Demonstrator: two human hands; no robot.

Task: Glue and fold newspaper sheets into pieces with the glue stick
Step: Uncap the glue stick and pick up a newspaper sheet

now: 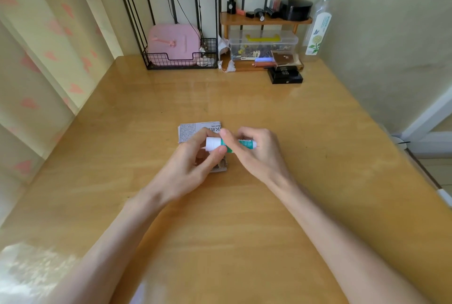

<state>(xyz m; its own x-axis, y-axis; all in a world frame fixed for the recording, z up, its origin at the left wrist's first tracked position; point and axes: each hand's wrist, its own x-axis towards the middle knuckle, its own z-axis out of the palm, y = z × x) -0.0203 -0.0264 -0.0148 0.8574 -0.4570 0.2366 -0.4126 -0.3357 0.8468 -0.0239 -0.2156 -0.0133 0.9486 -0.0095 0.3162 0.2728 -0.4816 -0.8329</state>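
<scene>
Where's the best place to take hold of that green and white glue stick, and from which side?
The green and white plastic glue stick is held level, sideways above the folded newspaper piece, white cap to the left. Probably best: pinch the round green barrel across its width from the right, leaving the cap end free for pulling from the left.

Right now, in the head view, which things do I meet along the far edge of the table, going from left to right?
Pink case → clear plastic box → tall clear bottle. I leave out the black boxes, because they overlap the plastic box in this order.
</scene>
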